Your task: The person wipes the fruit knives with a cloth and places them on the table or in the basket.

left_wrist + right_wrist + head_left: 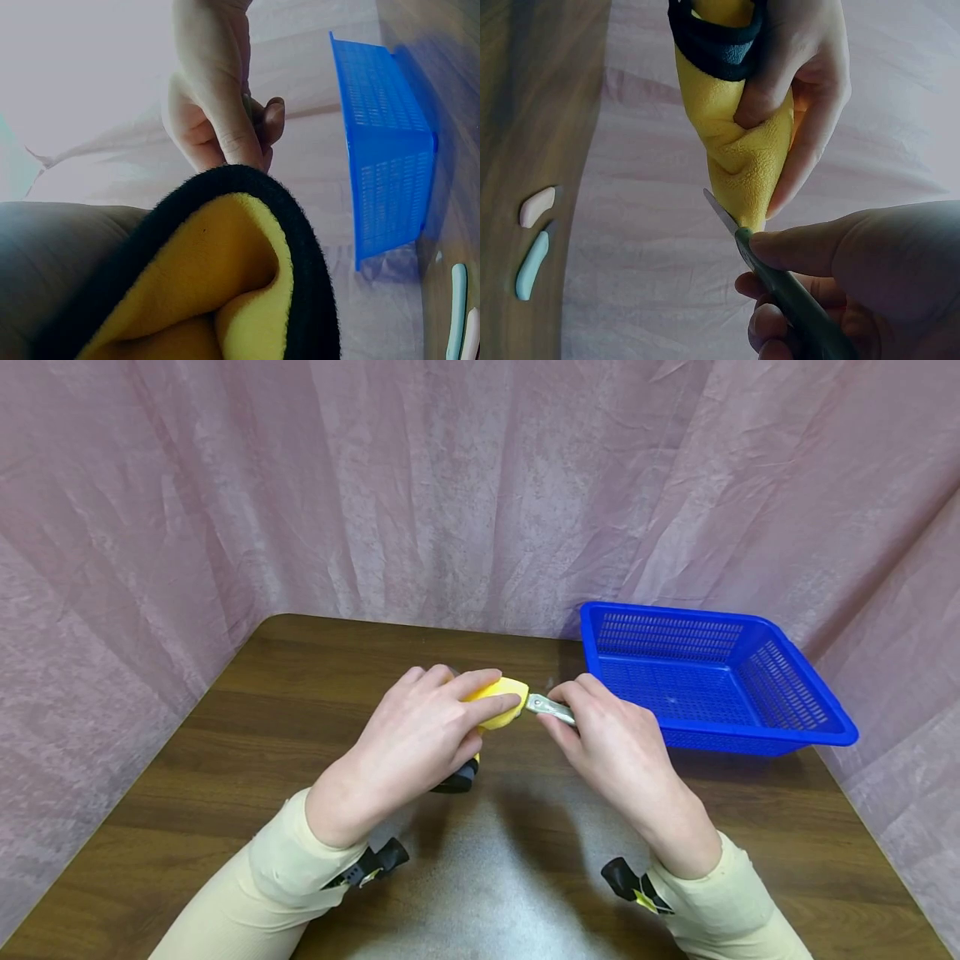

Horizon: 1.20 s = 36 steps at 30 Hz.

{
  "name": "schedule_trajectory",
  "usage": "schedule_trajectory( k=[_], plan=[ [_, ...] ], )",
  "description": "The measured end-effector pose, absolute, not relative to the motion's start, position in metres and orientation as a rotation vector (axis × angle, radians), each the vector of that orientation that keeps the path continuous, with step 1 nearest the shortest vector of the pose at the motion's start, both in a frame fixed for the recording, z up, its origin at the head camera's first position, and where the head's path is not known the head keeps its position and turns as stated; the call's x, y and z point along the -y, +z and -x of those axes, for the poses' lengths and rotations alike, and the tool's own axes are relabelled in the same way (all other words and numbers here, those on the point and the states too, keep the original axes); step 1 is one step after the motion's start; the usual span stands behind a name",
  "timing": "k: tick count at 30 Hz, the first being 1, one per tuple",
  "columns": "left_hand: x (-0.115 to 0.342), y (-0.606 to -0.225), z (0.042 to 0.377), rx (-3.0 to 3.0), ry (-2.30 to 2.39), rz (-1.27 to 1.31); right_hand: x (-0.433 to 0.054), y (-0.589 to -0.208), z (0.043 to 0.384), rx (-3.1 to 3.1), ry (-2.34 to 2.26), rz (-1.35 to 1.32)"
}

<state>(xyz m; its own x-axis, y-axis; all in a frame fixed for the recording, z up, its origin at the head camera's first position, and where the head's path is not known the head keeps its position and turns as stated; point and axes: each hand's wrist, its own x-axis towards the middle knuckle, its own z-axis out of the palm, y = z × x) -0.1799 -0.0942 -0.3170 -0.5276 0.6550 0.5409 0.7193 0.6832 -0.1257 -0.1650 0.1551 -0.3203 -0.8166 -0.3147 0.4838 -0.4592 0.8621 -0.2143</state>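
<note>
A yellow cloth [504, 702] with a dark edge is gripped by my left hand [420, 727], bunched between thumb and fingers. In the left wrist view the cloth [247, 225] hangs open in a fold and covers most of the fingers. My right hand [611, 752] holds a small knife [551, 708] by its greenish handle. The right wrist view has the handle [787, 285] looking dark green, thumb on top. There the short blade [720, 210] points up beside the cloth's lower end [750, 202], seemingly against it. Both hands are raised above the table.
A blue plastic basket [720, 727] stands at the table's back right. Two more knives, one light blue [532, 266] and one pink [538, 208], lie on the wooden table [225, 735]. Pink curtain [450, 493] surrounds the back and sides.
</note>
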Motion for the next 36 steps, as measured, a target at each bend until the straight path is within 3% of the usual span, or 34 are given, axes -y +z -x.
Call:
schedule_trajectory(
  k=[36],
  plan=[
    [0.107,-0.315,0.193,2.369,-0.239,0.981,-0.158,-0.317,0.165,2.616,0.444,-0.532]
  ],
)
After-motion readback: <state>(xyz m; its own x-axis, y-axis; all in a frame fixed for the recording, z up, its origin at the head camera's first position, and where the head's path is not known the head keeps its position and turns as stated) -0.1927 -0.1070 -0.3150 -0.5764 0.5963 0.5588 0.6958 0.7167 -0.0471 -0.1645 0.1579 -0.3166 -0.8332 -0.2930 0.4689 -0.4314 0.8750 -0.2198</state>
